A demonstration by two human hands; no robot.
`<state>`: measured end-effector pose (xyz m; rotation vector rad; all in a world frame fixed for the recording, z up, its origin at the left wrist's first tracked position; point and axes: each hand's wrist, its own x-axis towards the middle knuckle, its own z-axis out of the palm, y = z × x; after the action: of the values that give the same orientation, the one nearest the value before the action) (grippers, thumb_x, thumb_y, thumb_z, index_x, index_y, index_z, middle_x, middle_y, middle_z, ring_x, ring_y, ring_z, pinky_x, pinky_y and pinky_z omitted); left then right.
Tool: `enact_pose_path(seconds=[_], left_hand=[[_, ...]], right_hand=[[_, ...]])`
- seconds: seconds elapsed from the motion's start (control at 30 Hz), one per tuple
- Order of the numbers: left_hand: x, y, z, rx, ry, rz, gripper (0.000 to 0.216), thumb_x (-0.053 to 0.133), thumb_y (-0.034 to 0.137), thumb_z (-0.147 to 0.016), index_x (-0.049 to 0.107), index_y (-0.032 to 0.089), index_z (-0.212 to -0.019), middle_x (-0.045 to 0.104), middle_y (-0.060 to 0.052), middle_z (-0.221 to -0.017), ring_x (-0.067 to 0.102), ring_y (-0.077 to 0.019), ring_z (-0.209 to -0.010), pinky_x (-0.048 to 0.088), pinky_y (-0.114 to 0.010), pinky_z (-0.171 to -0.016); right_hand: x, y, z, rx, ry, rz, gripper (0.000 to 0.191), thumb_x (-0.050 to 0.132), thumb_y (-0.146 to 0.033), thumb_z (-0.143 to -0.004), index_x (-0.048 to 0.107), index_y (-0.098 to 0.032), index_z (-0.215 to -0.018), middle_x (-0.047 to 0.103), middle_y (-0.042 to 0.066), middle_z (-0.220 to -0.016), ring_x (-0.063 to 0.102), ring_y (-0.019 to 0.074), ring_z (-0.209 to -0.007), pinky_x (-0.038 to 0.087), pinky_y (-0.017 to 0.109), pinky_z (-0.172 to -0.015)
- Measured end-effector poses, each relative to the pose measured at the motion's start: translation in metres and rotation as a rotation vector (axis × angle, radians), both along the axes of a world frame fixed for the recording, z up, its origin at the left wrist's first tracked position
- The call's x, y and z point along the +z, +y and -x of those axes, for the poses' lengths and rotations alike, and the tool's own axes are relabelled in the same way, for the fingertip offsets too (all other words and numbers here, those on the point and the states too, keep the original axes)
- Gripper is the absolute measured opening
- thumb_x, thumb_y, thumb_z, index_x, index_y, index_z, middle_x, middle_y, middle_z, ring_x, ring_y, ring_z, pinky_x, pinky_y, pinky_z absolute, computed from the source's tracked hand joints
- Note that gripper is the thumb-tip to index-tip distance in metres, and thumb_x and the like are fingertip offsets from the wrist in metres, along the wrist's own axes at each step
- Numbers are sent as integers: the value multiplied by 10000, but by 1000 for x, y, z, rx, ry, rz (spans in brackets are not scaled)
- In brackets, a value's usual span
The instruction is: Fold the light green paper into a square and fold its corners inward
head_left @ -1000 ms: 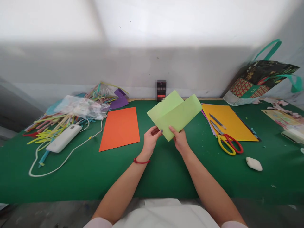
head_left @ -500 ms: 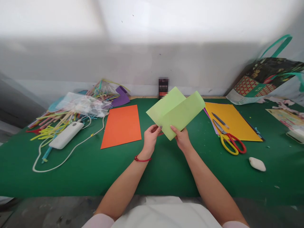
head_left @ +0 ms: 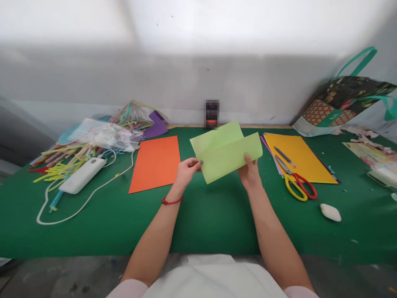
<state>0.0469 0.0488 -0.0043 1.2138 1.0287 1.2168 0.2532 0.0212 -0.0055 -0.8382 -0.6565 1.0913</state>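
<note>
Paper (head_left: 228,159), grn, curled, held w/ L hand (head_left: 187,171), R hand (head_left: 250,176).

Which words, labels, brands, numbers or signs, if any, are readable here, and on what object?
No text can be read.
Patterned bag: pale mark, too small to read.
Colourful sheet, far right: print too blurred.
Dark upright object: pixelated, unreadable.
Light green paper: no writing visible.

Looks like some sort of craft corner, can't tell if it's a home or a workshop. Orange sheet (head_left: 155,164) on a green tabletop (head_left: 214,227); left of that sheet, a heap of colourful strips (head_left: 73,159), right of it, yellow paper (head_left: 310,161) with scissors (head_left: 290,175) partly on top, pale wall (head_left: 155,82) behind it.
</note>
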Motion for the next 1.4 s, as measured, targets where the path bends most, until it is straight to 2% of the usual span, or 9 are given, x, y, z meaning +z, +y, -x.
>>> enact_pose_path(seconds=[0.2, 0.37, 0.57, 0.77, 0.93, 1.17, 1.23, 1.3, 1.4], left_hand=[[-2, 1, 1, 49, 71, 17, 336, 743, 500, -605, 668, 177, -660, 696, -27, -684, 647, -165, -646, 563, -310, -636], [-6, 3, 1, 74, 97, 8, 357, 727, 527, -622, 625, 185, -620, 672, -26, -651, 640, -173, -642, 556, -303, -589], [-8, 3, 0, 76, 60, -41, 363, 697, 514, -672, 652, 188, -828, 701, -50, -808, 656, -191, -731, 542, -288, -564], [-8, 4, 2, 52, 101, -64, 371, 668, 542, -684, 634, 182, -769, 696, -54, -780, 654, -191, -722, 545, -295, -589], [-6, 7, 5, 24, 135, -81, 413, 659, 587, -666, 623, 182, -737, 678, -45, -748, 637, -175, -664, 548, -299, -582], [-6, 6, 4, 17, 175, -31, 410, 663, 578, -668, 549, 190, -597, 620, -15, -617, 624, -168, -608, 560, -314, -588], [-7, 5, 2, 27, 180, -44, 372, 668, 547, -674, 571, 189, -637, 631, -19, -643, 636, -178, -645, 557, -302, -571], [-7, 4, 0, 41, 151, -70, 334, 685, 501, -671, 605, 191, -768, 662, -30, -732, 654, -192, -719, 556, -290, -565], [-7, 3, -2, 46, 97, -70, 349, 691, 481, -664, 589, 191, -830, 681, -44, -804, 666, -202, -750, 551, -282, -544]], right_hand=[[-11, 8, 8, -137, 134, 72, 745, 787, -354, -603, 496, -247, -1280, 586, 63, -1287, 545, 252, -1178, 508, 433, -948], [-16, 9, 11, -160, 195, 116, 726, 802, -336, -578, 526, -230, -1242, 622, 67, -1238, 573, 250, -1143, 536, 413, -910], [-15, 10, 11, -141, 179, 122, 746, 807, -366, -576, 523, -213, -1249, 625, 82, -1226, 568, 252, -1147, 528, 415, -923], [-16, 9, 8, -82, 145, 116, 772, 791, -397, -608, 467, -269, -1297, 574, 70, -1295, 554, 252, -1154, 535, 431, -897], [-18, 9, 3, -26, 139, 116, 672, 714, -486, -686, 449, -338, -1286, 550, 46, -1326, 546, 259, -1161, 545, 469, -847], [-19, 11, 5, -189, 194, 103, 703, 797, -384, -602, 518, -224, -1226, 613, 74, -1244, 562, 243, -1157, 512, 426, -941], [-20, 12, 5, -247, 199, 134, 724, 806, -385, -583, 515, -220, -1225, 606, 77, -1255, 566, 248, -1155, 514, 435, -944], [-20, 12, 5, -293, 204, 159, 785, 822, -381, -554, 491, -231, -1250, 577, 78, -1294, 556, 257, -1169, 506, 457, -954], [-18, 11, 5, -272, 199, 122, 855, 822, -409, -552, 437, -272, -1303, 527, 66, -1354, 524, 259, -1211, 473, 483, -990]])
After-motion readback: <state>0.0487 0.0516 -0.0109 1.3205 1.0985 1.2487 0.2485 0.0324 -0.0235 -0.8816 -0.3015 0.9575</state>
